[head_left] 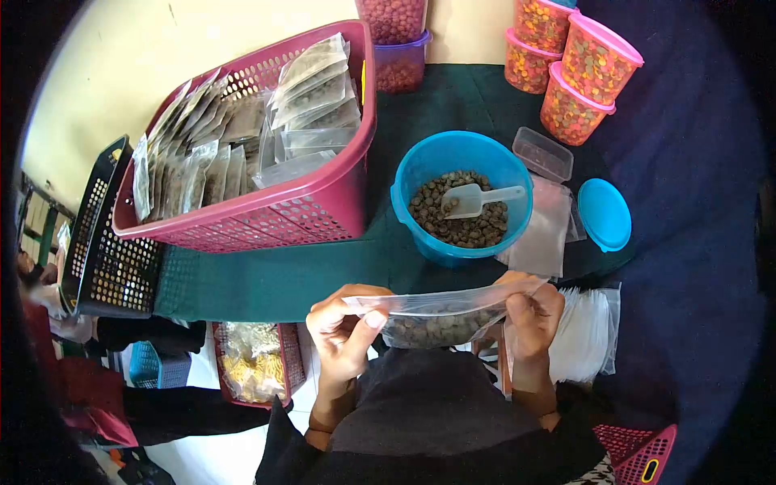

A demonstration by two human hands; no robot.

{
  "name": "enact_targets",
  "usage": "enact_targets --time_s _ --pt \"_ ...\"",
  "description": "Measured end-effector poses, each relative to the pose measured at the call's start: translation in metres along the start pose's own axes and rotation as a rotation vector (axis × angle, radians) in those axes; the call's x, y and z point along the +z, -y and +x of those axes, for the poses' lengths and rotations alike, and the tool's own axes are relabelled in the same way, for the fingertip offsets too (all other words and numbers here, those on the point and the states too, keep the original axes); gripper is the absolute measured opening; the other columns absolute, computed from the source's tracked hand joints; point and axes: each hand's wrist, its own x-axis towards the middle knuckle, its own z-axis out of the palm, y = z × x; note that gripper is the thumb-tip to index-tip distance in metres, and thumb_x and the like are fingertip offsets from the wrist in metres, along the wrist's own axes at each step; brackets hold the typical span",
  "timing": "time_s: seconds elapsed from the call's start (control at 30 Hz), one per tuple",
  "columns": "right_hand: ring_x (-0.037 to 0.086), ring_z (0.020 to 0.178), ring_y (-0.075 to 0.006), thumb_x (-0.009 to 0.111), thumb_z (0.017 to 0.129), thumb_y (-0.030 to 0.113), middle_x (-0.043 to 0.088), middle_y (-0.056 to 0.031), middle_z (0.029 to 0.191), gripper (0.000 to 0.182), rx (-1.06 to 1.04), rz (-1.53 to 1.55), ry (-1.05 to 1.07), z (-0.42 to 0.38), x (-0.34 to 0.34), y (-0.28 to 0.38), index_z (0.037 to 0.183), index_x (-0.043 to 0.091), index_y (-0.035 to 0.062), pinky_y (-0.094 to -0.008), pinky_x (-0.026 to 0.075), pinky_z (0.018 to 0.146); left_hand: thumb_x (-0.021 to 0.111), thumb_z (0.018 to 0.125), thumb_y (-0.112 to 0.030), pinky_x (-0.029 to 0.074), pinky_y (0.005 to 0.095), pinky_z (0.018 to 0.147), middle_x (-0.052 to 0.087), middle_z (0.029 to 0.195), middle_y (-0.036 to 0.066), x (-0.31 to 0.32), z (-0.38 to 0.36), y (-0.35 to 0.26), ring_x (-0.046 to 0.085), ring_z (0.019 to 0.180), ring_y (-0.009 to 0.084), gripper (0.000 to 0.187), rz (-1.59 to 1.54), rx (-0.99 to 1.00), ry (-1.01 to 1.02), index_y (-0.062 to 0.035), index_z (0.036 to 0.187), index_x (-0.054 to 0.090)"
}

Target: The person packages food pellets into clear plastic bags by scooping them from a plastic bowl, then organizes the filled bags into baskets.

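A transparent zip bag [440,326] with dark brown pieces in its lower part is stretched between my two hands, close to my body. My left hand [346,330] pinches its top left corner between thumb and fingers. At the other end, my right hand [531,314] grips the top right corner the same way. Just beyond the bag stands a blue tub [462,194], partly filled with similar dark pieces [461,229]. A white translucent scoop [483,199] lies on the pieces, its handle pointing right.
A large pink basket [339,186] full of filled bags stands at the left, beside a black basket [121,275]. Flat bags [540,234], a blue lid [605,214] and a plastic box [543,153] lie right of the tub. Pink-lidded tubs [578,113] are stacked behind.
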Motion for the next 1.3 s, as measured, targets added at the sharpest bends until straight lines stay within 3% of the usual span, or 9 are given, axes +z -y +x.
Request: enact_targets --time_s 0.07,0.3,0.4,0.47,0.6,0.67,0.8,1.0,1.3 --pt "0.054 0.062 -0.0131 0.046 0.078 0.009 0.058 -0.0147 0.069 0.018 -0.112 -0.057 0.047 0.000 -0.007 -0.002 0.077 0.056 -0.0061 -0.0211 0.039 0.053 0.057 0.070 -0.001 0.042 0.0233 0.057 0.058 0.074 0.015 0.008 -0.008 0.003 0.054 0.064 0.0142 0.005 0.030 0.019 -0.031 0.0021 0.073 0.056" --pt "0.056 0.064 -0.0162 0.042 0.080 0.005 0.058 -0.0163 0.072 0.015 -0.052 0.068 0.014 -0.008 -0.016 0.002 0.081 0.051 -0.0060 -0.0234 0.043 0.057 0.061 0.068 -0.002 0.044 0.0243 0.058 0.059 0.074 0.013 0.038 -0.021 -0.004 0.056 0.064 0.0152 0.010 -0.038 0.063 -0.107 0.0014 0.077 0.058" --pt "0.056 0.065 -0.0169 0.045 0.078 0.004 0.058 -0.0162 0.073 0.012 0.048 0.161 -0.023 -0.011 -0.024 0.004 0.081 0.052 -0.0055 -0.0248 0.044 0.060 0.063 0.066 -0.001 0.044 0.0243 0.057 0.059 0.074 0.013 0.035 -0.033 0.001 0.056 0.064 0.0150 0.012 0.073 0.001 -0.095 0.0019 0.077 0.060" --pt "0.055 0.064 -0.0171 0.050 0.074 0.001 0.058 -0.0163 0.072 0.009 -0.043 -0.010 0.171 -0.011 -0.035 0.003 0.081 0.053 -0.0054 -0.0252 0.044 0.058 0.063 0.065 0.001 0.044 0.0238 0.057 0.060 0.074 0.013 0.039 -0.037 -0.001 0.056 0.063 0.0144 0.011 0.072 -0.028 -0.116 0.0024 0.075 0.060" --pt "0.054 0.061 -0.0149 0.054 0.068 -0.006 0.058 -0.0164 0.071 0.007 -0.028 0.070 0.148 -0.016 -0.036 0.002 0.076 0.054 -0.0051 -0.0236 0.044 0.054 0.065 0.064 -0.002 0.044 0.0241 0.055 0.060 0.072 0.013 0.043 -0.043 0.000 0.056 0.060 0.0154 0.013 0.103 -0.044 -0.118 0.0025 0.075 0.060" --pt "0.054 0.060 -0.0143 0.054 0.069 -0.006 0.058 -0.0162 0.070 0.006 -0.010 0.059 0.172 -0.016 -0.037 0.003 0.075 0.054 -0.0050 -0.0235 0.043 0.053 0.065 0.063 -0.002 0.044 0.0244 0.055 0.060 0.070 0.013 0.045 -0.043 -0.004 0.057 0.061 0.0160 0.013 0.217 -0.049 -0.010 0.0021 0.074 0.061" --pt "0.054 0.059 -0.0145 0.055 0.069 -0.005 0.058 -0.0157 0.069 0.006 -0.045 0.063 0.188 -0.017 -0.036 0.002 0.074 0.054 -0.0048 -0.0236 0.043 0.053 0.065 0.061 -0.009 0.041 0.0235 0.055 0.057 0.066 0.011 0.050 -0.047 -0.011 0.052 0.057 0.0141 0.016 0.214 -0.190 -0.080 0.0025 0.071 0.059" --pt "0.055 0.059 -0.0153 0.055 0.069 -0.004 0.058 -0.0153 0.068 0.005 -0.052 0.052 0.198 -0.017 -0.027 0.007 0.073 0.053 -0.0041 -0.0245 0.044 0.054 0.065 0.063 -0.001 0.045 0.0243 0.052 0.060 0.067 0.013 0.041 -0.044 -0.008 0.057 0.057 0.0172 0.010 0.177 -0.013 -0.011 0.0009 0.072 0.060" --pt "0.053 0.056 -0.0128 0.055 0.068 -0.005 0.058 -0.0134 0.067 0.006 -0.016 0.068 0.162 -0.014 -0.004 0.000 0.074 0.055 -0.0043 -0.0224 0.042 0.051 0.066 0.061 0.000 0.045 0.0233 0.054 0.060 0.068 0.011 0.015 -0.027 -0.017 0.057 0.059 0.0149 0.013 0.100 -0.125 0.070 0.0016 0.073 0.061"
